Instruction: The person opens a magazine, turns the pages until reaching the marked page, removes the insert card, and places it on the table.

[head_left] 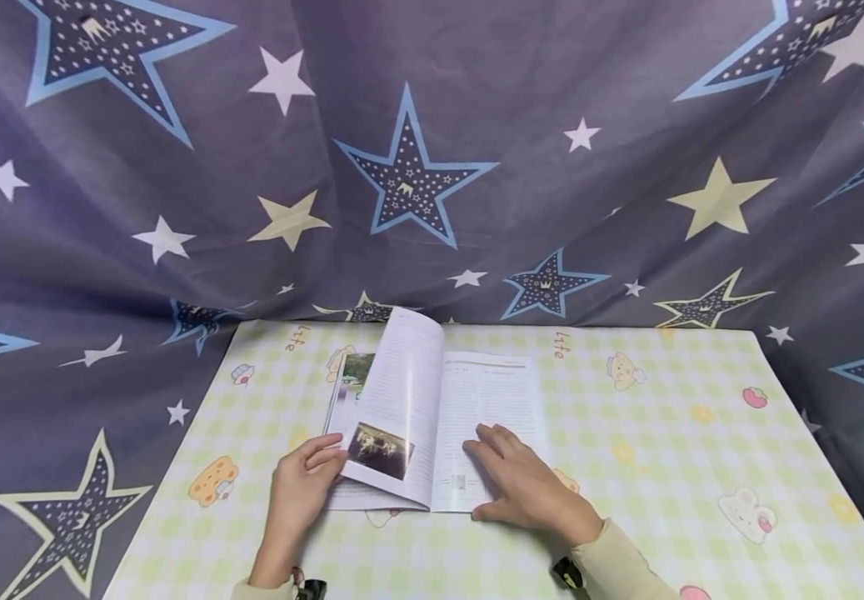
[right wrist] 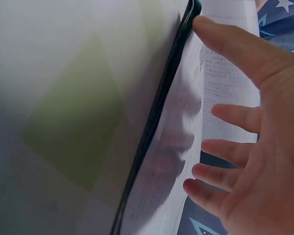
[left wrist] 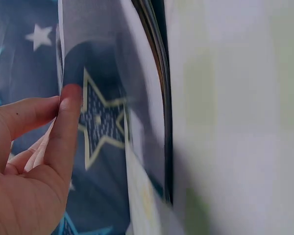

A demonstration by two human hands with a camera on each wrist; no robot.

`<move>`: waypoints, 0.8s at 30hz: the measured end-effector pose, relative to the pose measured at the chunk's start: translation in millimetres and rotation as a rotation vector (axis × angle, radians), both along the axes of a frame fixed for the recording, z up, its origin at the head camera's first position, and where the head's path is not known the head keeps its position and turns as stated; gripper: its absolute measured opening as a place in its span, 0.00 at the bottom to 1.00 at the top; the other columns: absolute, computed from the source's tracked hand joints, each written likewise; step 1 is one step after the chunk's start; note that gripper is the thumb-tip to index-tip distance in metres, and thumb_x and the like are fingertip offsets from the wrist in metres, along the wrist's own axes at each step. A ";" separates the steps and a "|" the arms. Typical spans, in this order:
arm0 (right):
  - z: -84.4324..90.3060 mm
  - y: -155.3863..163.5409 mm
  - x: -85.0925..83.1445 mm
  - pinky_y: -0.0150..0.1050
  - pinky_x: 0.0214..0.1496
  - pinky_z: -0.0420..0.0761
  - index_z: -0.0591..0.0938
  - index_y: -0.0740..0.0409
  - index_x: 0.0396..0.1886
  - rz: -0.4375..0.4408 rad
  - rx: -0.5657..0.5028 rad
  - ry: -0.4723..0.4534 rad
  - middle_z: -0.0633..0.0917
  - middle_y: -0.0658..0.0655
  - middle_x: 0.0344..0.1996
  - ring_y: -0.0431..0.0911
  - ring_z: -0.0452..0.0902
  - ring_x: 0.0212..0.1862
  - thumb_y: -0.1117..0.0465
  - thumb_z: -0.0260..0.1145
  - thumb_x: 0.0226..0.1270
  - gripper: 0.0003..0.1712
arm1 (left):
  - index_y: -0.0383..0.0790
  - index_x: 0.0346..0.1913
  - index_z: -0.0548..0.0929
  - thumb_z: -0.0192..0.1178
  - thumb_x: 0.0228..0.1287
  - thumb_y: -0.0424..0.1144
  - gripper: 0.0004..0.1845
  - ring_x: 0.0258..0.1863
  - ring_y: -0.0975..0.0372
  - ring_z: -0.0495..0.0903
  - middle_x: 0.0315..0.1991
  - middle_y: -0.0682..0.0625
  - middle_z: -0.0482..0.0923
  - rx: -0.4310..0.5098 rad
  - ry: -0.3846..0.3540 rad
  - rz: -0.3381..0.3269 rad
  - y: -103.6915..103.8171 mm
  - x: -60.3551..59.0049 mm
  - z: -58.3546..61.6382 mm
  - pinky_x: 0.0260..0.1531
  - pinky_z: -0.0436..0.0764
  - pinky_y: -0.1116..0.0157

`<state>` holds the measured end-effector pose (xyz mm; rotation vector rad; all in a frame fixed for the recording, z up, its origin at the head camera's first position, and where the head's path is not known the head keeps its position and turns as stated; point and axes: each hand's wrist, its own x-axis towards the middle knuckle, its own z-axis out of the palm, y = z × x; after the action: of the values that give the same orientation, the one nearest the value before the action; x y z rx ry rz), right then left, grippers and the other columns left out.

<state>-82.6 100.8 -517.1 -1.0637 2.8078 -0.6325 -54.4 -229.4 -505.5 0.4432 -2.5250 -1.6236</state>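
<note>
from my seat i see the worktop (head_left: 649, 467) covered in a pale green and yellow checked cloth printed with small cartoon animals. an open magazine (head_left: 442, 417) lies flat on it near the front edge, left of centre, one page standing curled up.

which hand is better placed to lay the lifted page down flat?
Left hand, probably: its fingers already pinch the raised page at the lower edge. The right hand lies flat on the right-hand page, holding the book open.
</note>
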 end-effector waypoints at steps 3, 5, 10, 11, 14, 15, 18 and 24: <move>0.4 -0.4 -0.4 0.62 0.69 0.66 0.69 0.57 0.71 0.001 0.014 0.007 0.67 0.68 0.70 0.67 0.60 0.70 0.39 0.81 0.46 0.55 | 0.38 0.55 0.85 0.68 0.65 0.35 0.16 0.38 0.64 0.87 0.39 0.46 0.88 -0.018 -0.027 0.039 -11.8 3.7 0.7 0.34 0.82 0.77; 0.5 -0.6 -0.4 0.62 0.69 0.66 0.69 0.57 0.71 0.004 0.019 0.003 0.67 0.68 0.70 0.67 0.60 0.70 0.39 0.81 0.46 0.55 | 0.39 0.55 0.85 0.67 0.66 0.36 0.16 0.38 0.65 0.87 0.39 0.46 0.88 -0.034 -0.038 0.062 -17.0 5.6 0.5 0.34 0.81 0.78; -2.0 0.4 0.7 0.62 0.67 0.68 0.70 0.55 0.70 0.022 0.048 0.000 0.68 0.66 0.70 0.66 0.61 0.70 0.38 0.80 0.47 0.53 | 0.35 0.57 0.83 0.66 0.67 0.35 0.17 0.46 0.58 0.86 0.47 0.41 0.86 -0.012 -0.032 0.076 -21.7 6.1 -2.0 0.39 0.80 0.80; -2.5 0.7 1.0 0.63 0.67 0.68 0.71 0.55 0.70 0.026 0.051 0.004 0.68 0.66 0.70 0.66 0.62 0.70 0.38 0.79 0.47 0.53 | 0.34 0.58 0.83 0.66 0.67 0.34 0.18 0.48 0.56 0.86 0.49 0.40 0.85 0.002 -0.028 0.072 -21.7 5.7 -2.4 0.40 0.80 0.80; -4.0 1.6 1.3 0.62 0.67 0.68 0.72 0.54 0.69 0.038 0.048 0.001 0.69 0.64 0.69 0.64 0.63 0.69 0.39 0.78 0.51 0.49 | 0.32 0.59 0.81 0.66 0.67 0.34 0.19 0.52 0.52 0.84 0.53 0.38 0.83 0.027 -0.019 0.059 -21.1 4.3 -3.0 0.42 0.80 0.80; -4.3 1.9 1.3 0.61 0.68 0.68 0.72 0.54 0.69 0.042 0.045 -0.005 0.69 0.64 0.69 0.63 0.63 0.69 0.40 0.78 0.52 0.47 | 0.32 0.59 0.81 0.65 0.68 0.35 0.19 0.53 0.51 0.83 0.54 0.38 0.82 0.027 -0.019 0.057 -20.9 4.0 -3.0 0.42 0.79 0.80; -3.6 3.2 1.5 0.60 0.68 0.68 0.75 0.55 0.66 0.058 0.026 -0.015 0.72 0.62 0.67 0.61 0.65 0.69 0.42 0.76 0.56 0.41 | 0.32 0.59 0.81 0.65 0.68 0.35 0.19 0.54 0.51 0.82 0.54 0.38 0.82 0.023 -0.016 0.061 -20.6 3.3 -2.2 0.43 0.78 0.82; 3.7 9.2 2.4 0.57 0.64 0.73 0.84 0.53 0.52 0.094 0.004 0.063 0.83 0.54 0.54 0.52 0.76 0.59 0.51 0.74 0.61 0.21 | 0.31 0.58 0.81 0.65 0.67 0.33 0.18 0.55 0.50 0.82 0.54 0.37 0.82 0.039 0.001 0.062 -18.8 2.0 -1.1 0.44 0.78 0.82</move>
<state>-80.2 110.0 -513.4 -1.2283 2.7899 -0.5933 -52.4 -248.2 -506.6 0.5187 -2.4574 -1.6528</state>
